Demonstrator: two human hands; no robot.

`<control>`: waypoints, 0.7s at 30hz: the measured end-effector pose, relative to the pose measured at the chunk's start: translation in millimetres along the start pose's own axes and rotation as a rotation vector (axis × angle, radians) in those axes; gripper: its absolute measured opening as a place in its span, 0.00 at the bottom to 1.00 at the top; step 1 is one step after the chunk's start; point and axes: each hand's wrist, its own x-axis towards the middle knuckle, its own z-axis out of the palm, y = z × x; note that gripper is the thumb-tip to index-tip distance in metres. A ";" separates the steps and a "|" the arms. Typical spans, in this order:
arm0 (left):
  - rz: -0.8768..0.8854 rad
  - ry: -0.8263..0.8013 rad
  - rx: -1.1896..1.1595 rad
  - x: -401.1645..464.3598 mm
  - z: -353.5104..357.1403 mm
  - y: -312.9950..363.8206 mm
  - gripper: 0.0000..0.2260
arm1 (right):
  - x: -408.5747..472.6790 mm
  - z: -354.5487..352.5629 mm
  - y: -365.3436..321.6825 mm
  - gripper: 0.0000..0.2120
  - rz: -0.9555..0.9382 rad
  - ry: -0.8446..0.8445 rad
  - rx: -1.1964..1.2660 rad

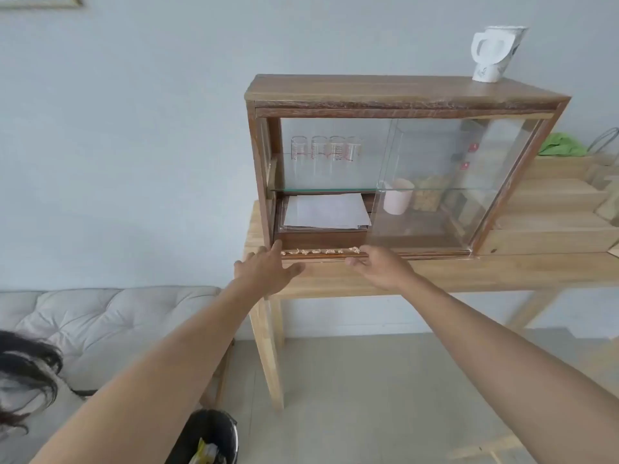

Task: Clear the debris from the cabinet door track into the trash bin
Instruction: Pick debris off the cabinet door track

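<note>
While the debris (321, 251) lies strung along the cabinet's bottom door track (318, 257) between your empty hands, left hand (268, 271) fingers spread, right hand (382, 267) loosely curled, sweep it toward one end, cup it, then drop it into the trash bin (209, 437) on the floor.

Ahead of you, a white kettle (495, 53) stands on the top right. Four drinking glasses (326, 159) line a glass shelf (321, 190), with white papers (326, 211) below. A padded grey sofa (100, 316) sits to your left.
</note>
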 end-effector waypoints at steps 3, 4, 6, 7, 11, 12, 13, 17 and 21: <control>-0.061 0.024 -0.061 23.8 14.6 -4.4 0.38 | 19.1 12.0 3.8 0.34 0.038 0.082 -0.018; -0.087 0.036 -0.080 29.6 19.0 -7.9 0.34 | 22.3 15.3 3.5 0.33 0.052 0.091 -0.026; -0.119 0.086 -0.096 43.0 28.6 -9.0 0.25 | 34.9 20.4 2.0 0.29 0.069 0.135 -0.068; -0.126 0.120 -0.092 50.3 33.6 -9.2 0.22 | 41.9 23.3 3.5 0.26 0.071 0.162 -0.096; -0.168 0.197 -0.093 68.7 47.7 -6.2 0.17 | 55.6 38.3 9.0 0.16 0.085 0.238 -0.195; -0.166 0.204 -0.099 71.4 49.7 -5.9 0.17 | 57.3 41.0 10.7 0.16 0.082 0.257 -0.198; -0.164 0.203 -0.101 73.9 50.7 -5.0 0.17 | 58.7 42.3 12.1 0.16 0.082 0.273 -0.198; -0.163 0.144 -0.124 84.3 45.2 1.3 0.17 | 64.8 45.7 14.3 0.18 0.113 0.315 -0.215; -0.169 0.120 -0.191 93.4 36.6 5.0 0.14 | 70.9 46.8 10.4 0.18 0.173 0.321 -0.202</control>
